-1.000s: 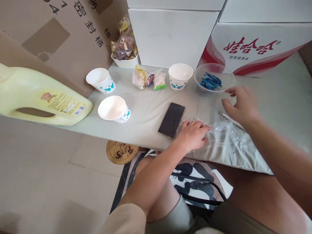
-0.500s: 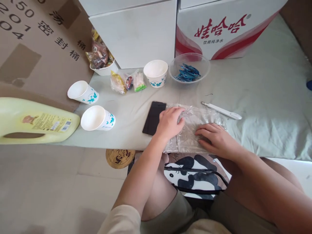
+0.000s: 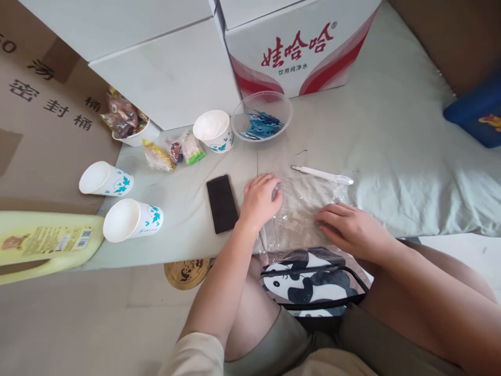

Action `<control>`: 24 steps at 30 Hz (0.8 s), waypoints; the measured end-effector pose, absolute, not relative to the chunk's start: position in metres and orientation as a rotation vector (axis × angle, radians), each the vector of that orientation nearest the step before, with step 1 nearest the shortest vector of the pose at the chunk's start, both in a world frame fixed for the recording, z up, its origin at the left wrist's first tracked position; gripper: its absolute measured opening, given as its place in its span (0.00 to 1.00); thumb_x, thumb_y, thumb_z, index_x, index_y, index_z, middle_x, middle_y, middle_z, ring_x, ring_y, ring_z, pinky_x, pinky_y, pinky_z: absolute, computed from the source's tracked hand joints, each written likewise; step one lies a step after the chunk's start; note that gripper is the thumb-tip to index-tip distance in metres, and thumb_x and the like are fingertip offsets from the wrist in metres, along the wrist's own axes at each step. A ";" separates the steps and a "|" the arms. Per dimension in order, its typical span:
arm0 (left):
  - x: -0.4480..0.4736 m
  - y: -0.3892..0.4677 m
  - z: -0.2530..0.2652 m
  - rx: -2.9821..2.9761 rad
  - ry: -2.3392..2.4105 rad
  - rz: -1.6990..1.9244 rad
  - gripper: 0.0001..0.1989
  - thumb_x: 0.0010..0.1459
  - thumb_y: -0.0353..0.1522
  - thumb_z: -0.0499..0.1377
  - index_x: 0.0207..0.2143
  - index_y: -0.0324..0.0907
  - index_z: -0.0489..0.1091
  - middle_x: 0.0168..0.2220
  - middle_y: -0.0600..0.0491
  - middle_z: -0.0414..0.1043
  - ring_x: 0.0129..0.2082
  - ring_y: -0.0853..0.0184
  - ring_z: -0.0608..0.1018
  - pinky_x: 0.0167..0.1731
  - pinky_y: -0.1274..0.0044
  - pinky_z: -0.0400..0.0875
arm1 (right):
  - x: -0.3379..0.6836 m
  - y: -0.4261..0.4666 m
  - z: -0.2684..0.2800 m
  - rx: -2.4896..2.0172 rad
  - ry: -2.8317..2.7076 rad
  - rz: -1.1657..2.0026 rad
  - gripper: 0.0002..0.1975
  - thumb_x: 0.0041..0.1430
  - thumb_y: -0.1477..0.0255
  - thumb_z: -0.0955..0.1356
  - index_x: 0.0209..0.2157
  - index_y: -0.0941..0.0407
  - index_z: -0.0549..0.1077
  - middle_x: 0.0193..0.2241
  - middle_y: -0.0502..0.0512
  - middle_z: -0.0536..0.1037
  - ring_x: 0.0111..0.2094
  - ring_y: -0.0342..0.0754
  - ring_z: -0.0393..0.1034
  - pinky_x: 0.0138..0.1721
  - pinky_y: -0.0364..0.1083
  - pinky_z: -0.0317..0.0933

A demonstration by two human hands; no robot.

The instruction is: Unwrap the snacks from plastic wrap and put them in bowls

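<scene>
A sheet of thin clear plastic [image 3: 299, 209], crinkled and shiny, lies at the front edge of the cloth-covered surface. My left hand [image 3: 260, 201] rests on its left side, fingers bent, with a gap between thumb and forefinger. My right hand [image 3: 346, 224] lies palm down on the right side, fingers stretched out and pointing left. Left of my left hand is a black phone [image 3: 222, 204], screen up. Beyond the plastic lies a slim white utility knife [image 3: 323, 175], its tip pointing left.
Paper cups [image 3: 121, 220] lie tipped at the left, near a yellow jug [image 3: 50, 243]. Farther back are wrapped snacks [image 3: 158, 155], a white paper bowl [image 3: 213, 130] and a clear bowl [image 3: 262, 117] of blue packets. White cartons [image 3: 289, 57] stand behind; a blue object [image 3: 475, 112] is at right.
The view has swung right, so the objects sit farther left. My left hand has drawn rightward from the phone, showing more of it, and its fingers are more bent. My right hand stays on the plastic.
</scene>
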State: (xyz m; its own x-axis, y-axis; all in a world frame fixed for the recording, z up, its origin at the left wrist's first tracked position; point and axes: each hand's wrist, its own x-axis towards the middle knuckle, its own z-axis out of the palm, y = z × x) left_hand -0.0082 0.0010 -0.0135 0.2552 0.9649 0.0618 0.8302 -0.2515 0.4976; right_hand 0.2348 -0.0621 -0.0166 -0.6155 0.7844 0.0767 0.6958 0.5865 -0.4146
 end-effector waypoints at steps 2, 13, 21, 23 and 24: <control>-0.012 0.007 -0.016 2.104 1.716 0.625 0.14 0.60 0.23 0.54 0.44 0.43 0.75 0.55 0.46 0.76 0.59 0.60 0.75 0.62 0.62 0.66 | 0.239 -0.061 -0.016 -1.287 -2.543 0.518 0.13 0.69 0.69 0.59 0.42 0.55 0.74 0.40 0.59 0.80 0.39 0.52 0.75 0.37 0.50 0.68; -0.037 -0.016 -0.011 2.083 1.822 0.481 0.20 0.60 0.36 0.61 0.54 0.40 0.70 0.53 0.43 0.75 0.57 0.53 0.74 0.59 0.60 0.66 | 0.229 -0.058 -0.016 -1.389 -2.567 0.514 0.13 0.68 0.69 0.60 0.42 0.54 0.75 0.40 0.58 0.80 0.40 0.52 0.75 0.34 0.47 0.65; -0.052 -0.012 -0.009 1.967 1.809 0.580 0.19 0.59 0.30 0.59 0.54 0.41 0.69 0.48 0.45 0.77 0.51 0.58 0.78 0.56 0.63 0.69 | 0.225 -0.056 -0.017 -1.426 -2.576 0.454 0.12 0.68 0.69 0.60 0.39 0.54 0.74 0.37 0.56 0.80 0.39 0.51 0.76 0.31 0.46 0.62; -0.055 -0.013 -0.006 1.881 1.807 0.633 0.16 0.60 0.31 0.59 0.51 0.43 0.71 0.44 0.47 0.79 0.48 0.59 0.79 0.53 0.65 0.71 | 0.224 -0.055 -0.017 -1.436 -2.575 0.447 0.12 0.68 0.69 0.60 0.38 0.54 0.74 0.36 0.56 0.80 0.38 0.50 0.76 0.30 0.46 0.61; -0.056 -0.014 -0.005 1.840 1.800 0.671 0.14 0.60 0.32 0.59 0.49 0.44 0.71 0.43 0.48 0.80 0.46 0.60 0.80 0.51 0.67 0.72 | 0.223 -0.055 -0.017 -1.439 -2.573 0.443 0.12 0.68 0.69 0.60 0.38 0.54 0.74 0.36 0.56 0.80 0.37 0.50 0.75 0.30 0.46 0.61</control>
State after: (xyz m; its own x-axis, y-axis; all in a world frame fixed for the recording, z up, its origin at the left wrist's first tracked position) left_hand -0.0561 -0.0142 -0.0050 0.0163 0.9997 0.0161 0.7662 -0.0228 0.6422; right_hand 0.2234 -0.0549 -0.0173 -0.5242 0.8516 -0.0048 0.8042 0.4931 -0.3319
